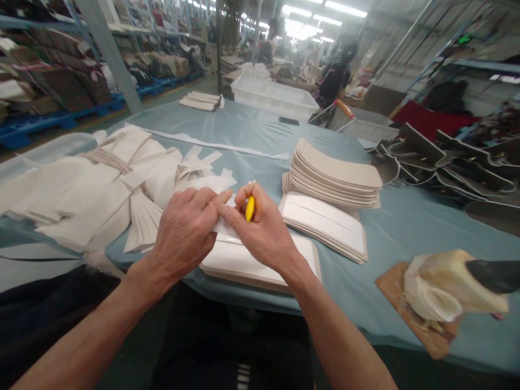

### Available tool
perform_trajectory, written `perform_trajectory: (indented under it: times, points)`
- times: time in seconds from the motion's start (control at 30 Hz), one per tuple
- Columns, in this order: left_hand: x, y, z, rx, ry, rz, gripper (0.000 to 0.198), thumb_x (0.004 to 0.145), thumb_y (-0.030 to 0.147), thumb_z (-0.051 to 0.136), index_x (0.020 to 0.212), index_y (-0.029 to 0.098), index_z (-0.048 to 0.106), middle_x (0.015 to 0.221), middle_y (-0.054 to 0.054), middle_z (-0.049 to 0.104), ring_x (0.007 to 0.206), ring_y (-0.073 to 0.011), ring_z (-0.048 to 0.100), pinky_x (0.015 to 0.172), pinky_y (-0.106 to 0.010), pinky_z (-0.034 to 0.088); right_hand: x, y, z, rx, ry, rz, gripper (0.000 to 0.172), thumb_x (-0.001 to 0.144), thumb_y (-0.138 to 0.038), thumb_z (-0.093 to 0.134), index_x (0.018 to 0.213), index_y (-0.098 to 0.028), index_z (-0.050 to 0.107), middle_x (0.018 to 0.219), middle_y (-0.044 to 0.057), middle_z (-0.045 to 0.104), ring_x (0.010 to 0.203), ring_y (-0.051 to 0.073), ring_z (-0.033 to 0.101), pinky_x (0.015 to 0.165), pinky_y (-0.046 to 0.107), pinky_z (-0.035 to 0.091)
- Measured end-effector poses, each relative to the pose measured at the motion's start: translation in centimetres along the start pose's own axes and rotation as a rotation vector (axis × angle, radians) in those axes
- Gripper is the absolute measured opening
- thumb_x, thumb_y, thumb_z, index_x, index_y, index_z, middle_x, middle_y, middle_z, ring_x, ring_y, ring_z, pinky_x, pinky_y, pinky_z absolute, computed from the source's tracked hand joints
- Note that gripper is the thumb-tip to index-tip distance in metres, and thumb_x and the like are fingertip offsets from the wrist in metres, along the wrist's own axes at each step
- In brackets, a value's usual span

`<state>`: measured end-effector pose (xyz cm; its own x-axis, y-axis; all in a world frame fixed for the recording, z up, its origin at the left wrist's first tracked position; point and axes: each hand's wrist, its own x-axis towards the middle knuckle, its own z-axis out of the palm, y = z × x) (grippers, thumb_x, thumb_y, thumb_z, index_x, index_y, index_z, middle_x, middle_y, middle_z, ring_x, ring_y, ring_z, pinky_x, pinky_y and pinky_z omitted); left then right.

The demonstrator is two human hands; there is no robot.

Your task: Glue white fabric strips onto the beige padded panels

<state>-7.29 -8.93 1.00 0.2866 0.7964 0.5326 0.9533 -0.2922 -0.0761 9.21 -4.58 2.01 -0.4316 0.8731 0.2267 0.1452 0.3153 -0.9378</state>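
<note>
My left hand [187,230] and my right hand [264,227] meet above the near edge of the table, thumbs and fingertips pinched together. A thin white sheet [226,228] is gripped between them. Tucked in my right hand's fingers is a yellow pen-like tool [250,208], its tip hidden. Right below lies a stack of rounded panels [260,265], white on top with beige edges. Beside it sits another white-topped panel stack [323,222], and behind that a taller pile of curved beige panels [337,170].
Loose cream fabric pieces [93,189] spread over the left side. At the right, a glue-crusted container [439,287] rests on a brown board [392,284]. Dark folded panels [450,168] lie behind it. Farther back are a white plastic bin [272,97] and a person [335,81].
</note>
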Motion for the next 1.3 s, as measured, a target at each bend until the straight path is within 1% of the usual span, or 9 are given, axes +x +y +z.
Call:
perform_trajectory:
  times: [0.13, 0.3, 0.47, 0.63, 0.7, 0.83, 0.9, 1.13, 1.3]
  points:
    - [-0.3, -0.6, 0.4, 0.002, 0.019, -0.017, 0.062, 0.078, 0.009, 0.046, 0.138, 0.01, 0.061, 0.107, -0.016, 0.069, 0.094, -0.033, 0.059, 0.078, -0.046, 0.045, 0.0, 0.1, -0.3, -0.064, -0.024, -0.002, 0.024, 0.088, -0.039, 0.065, 0.087, -0.025, 0.045, 0.068, -0.009, 0.041, 0.06, 0.011, 0.039, 0.058, 0.025, 0.033]
    - [-0.3, -0.6, 0.9, 0.01, 0.021, -0.03, 0.06, 0.082, 0.01, 0.044, 0.14, 0.008, 0.059, 0.102, -0.016, 0.069, 0.089, -0.033, 0.058, 0.075, -0.046, 0.044, 0.0, 0.3, 0.1, -0.098, -0.028, -0.017, 0.024, 0.09, -0.041, 0.064, 0.09, -0.025, 0.046, 0.07, -0.009, 0.041, 0.06, 0.011, 0.039, 0.058, 0.026, 0.032]
    - [-0.7, -0.7, 1.5, -0.061, -0.009, -0.047, 0.061, 0.081, 0.01, 0.045, 0.14, 0.011, 0.058, 0.106, -0.015, 0.068, 0.094, -0.0324, 0.06, 0.079, -0.045, 0.046, 0.0, 0.3, 0.3, -0.129, -0.019, -0.045, 0.02, 0.09, -0.035, 0.062, 0.087, -0.025, 0.044, 0.069, -0.009, 0.042, 0.059, 0.012, 0.041, 0.059, 0.026, 0.032]
    - [-1.9, -1.3, 1.5, -0.239, 0.043, -0.14, 0.051, 0.084, 0.013, 0.043, 0.132, 0.013, 0.059, 0.109, -0.014, 0.068, 0.103, -0.0311, 0.062, 0.09, -0.044, 0.049, -0.6, 0.0, -0.1, -0.146, -0.047, -0.024, 0.026, 0.093, -0.044, 0.061, 0.086, -0.025, 0.044, 0.065, -0.009, 0.04, 0.056, 0.011, 0.04, 0.058, 0.025, 0.031]
    - [-2.2, -1.3, 1.4, -0.225, 0.054, -0.144, 0.048, 0.086, 0.015, 0.042, 0.131, 0.012, 0.059, 0.107, -0.015, 0.068, 0.101, -0.0314, 0.062, 0.089, -0.044, 0.049, -0.7, 0.0, 0.0, -0.161, -0.04, -0.02, 0.029, 0.093, -0.047, 0.062, 0.086, -0.026, 0.044, 0.064, -0.009, 0.039, 0.055, 0.011, 0.038, 0.057, 0.025, 0.03]
    - [-2.2, -0.8, 1.7, -0.116, 0.006, -0.123, 0.051, 0.087, 0.014, 0.04, 0.134, 0.011, 0.06, 0.103, -0.014, 0.068, 0.095, -0.0327, 0.061, 0.082, -0.045, 0.048, -0.7, 0.2, 0.3, -0.212, -0.024, -0.026, 0.031, 0.091, -0.047, 0.065, 0.085, -0.025, 0.043, 0.066, -0.009, 0.039, 0.057, 0.01, 0.037, 0.058, 0.025, 0.03]
    - [-2.2, -0.4, 1.9, -0.112, 0.007, -0.114, 0.053, 0.086, 0.013, 0.04, 0.135, 0.01, 0.059, 0.101, -0.014, 0.069, 0.091, -0.032, 0.061, 0.08, -0.045, 0.048, -0.7, 0.4, 0.5, -0.203, -0.022, -0.044, 0.03, 0.091, -0.046, 0.064, 0.085, -0.025, 0.043, 0.068, -0.009, 0.04, 0.057, 0.01, 0.038, 0.058, 0.025, 0.031]
    - [-3.2, 0.5, 1.9, -0.268, 0.053, -0.141, 0.052, 0.085, 0.01, 0.041, 0.134, 0.007, 0.059, 0.106, -0.015, 0.068, 0.097, -0.0314, 0.063, 0.085, -0.045, 0.051, -1.7, 1.6, 0.8, -0.138, -0.011, -0.027, 0.031, 0.094, -0.047, 0.061, 0.083, -0.025, 0.043, 0.064, -0.009, 0.04, 0.055, 0.01, 0.037, 0.056, 0.024, 0.031]
    - [-5.6, 1.9, 2.0, -0.361, 0.041, -0.152, 0.055, 0.085, 0.009, 0.041, 0.138, 0.01, 0.054, 0.112, -0.014, 0.067, 0.102, -0.0288, 0.063, 0.09, -0.042, 0.052, -3.5, 2.7, 0.4, -0.16, 0.005, -0.018, 0.029, 0.091, -0.04, 0.063, 0.079, -0.025, 0.042, 0.06, -0.01, 0.039, 0.051, 0.009, 0.034, 0.052, 0.024, 0.03]
